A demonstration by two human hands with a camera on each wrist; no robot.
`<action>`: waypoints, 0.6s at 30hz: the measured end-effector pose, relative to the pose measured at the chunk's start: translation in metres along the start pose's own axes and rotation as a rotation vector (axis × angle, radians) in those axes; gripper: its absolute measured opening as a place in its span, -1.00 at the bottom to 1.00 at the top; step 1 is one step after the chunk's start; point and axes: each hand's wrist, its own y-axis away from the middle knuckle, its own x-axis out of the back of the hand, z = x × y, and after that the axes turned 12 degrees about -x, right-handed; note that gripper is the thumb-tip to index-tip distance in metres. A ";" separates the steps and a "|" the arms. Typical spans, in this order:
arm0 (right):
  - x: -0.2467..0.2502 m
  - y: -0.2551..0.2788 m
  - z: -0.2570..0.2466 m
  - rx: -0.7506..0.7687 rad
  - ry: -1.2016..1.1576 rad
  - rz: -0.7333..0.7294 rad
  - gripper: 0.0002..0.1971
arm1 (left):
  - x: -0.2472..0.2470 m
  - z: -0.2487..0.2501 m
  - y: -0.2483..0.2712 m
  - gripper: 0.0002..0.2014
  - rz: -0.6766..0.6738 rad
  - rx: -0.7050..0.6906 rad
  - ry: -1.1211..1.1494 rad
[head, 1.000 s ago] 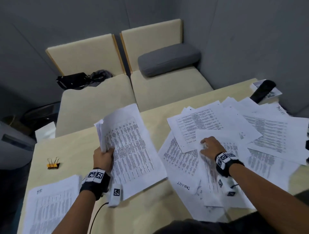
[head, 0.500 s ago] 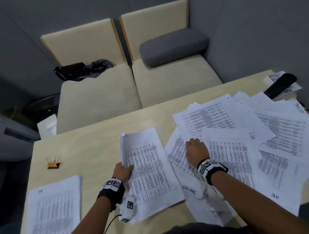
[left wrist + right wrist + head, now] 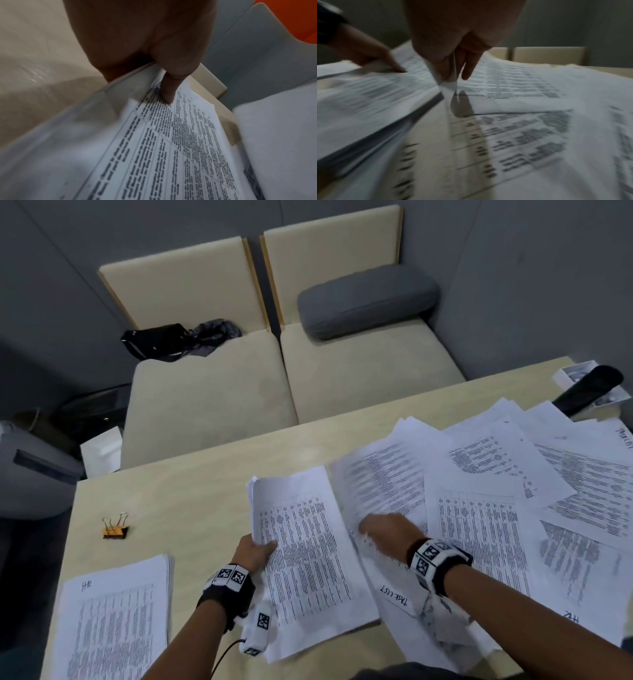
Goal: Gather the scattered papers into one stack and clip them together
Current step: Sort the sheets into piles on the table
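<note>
We work at a pale wood table (image 3: 191, 487) in a grey-walled room, facing two cream seats (image 3: 212, 392) with a grey cushion (image 3: 366, 299) and a black bag (image 3: 154, 340). Handwriting reads "TASK LIST" on one sheet (image 3: 394, 594) and "HR" on the near-left stack (image 3: 116, 621). The scattered papers (image 3: 513, 474), white with printed tables, overlap across the right half. Our left hand (image 3: 253, 553) grips the gathered bundle (image 3: 308, 553), thumb on top, its far end raised. Our right hand (image 3: 387, 530) pinches the edge of a loose sheet (image 3: 513, 86) beside it. The orange binder clip (image 3: 114, 530) sits alone at the left.
</note>
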 end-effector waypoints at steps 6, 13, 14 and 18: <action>-0.047 0.025 -0.042 0.538 0.174 -0.319 -0.96 | 0.015 0.004 0.001 -0.70 0.001 0.002 0.070; -0.054 0.031 -0.053 0.664 0.214 -0.331 -0.90 | 0.008 0.001 0.008 -0.32 -0.041 -0.019 0.276; -0.052 0.032 -0.052 0.676 0.204 -0.354 -0.91 | 0.007 0.000 0.005 -0.46 -0.015 -0.014 0.135; -0.037 0.033 -0.029 0.358 -0.103 -0.394 -0.66 | 0.006 -0.004 -0.006 -0.82 0.045 -0.042 -0.096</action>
